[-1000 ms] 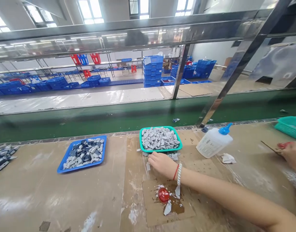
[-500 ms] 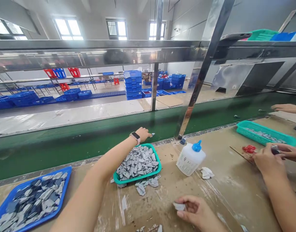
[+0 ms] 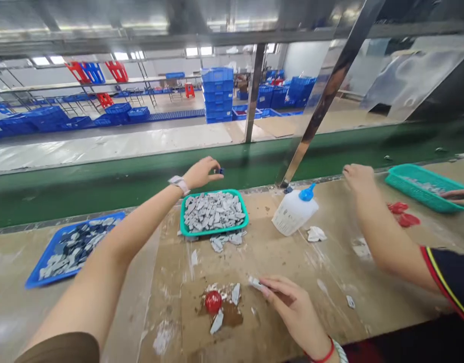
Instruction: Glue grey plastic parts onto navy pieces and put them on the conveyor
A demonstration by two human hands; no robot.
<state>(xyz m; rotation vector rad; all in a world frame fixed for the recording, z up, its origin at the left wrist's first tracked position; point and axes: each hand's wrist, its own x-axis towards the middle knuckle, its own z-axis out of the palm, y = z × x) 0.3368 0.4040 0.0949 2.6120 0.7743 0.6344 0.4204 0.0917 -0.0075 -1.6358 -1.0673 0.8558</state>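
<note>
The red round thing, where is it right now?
In the head view, the red round thing lies low, left of centre, on a piece of cardboard, with two pale chips close beside it and the right hand farther right.

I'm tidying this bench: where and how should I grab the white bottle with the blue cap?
Probably around the broad body of the white bottle, below the blue cap, coming from the near side. The body gives the fingers a wide hold, while the cap tapers to a narrow spout. A metal post rises beyond it; a white scrap lies near right.
</note>
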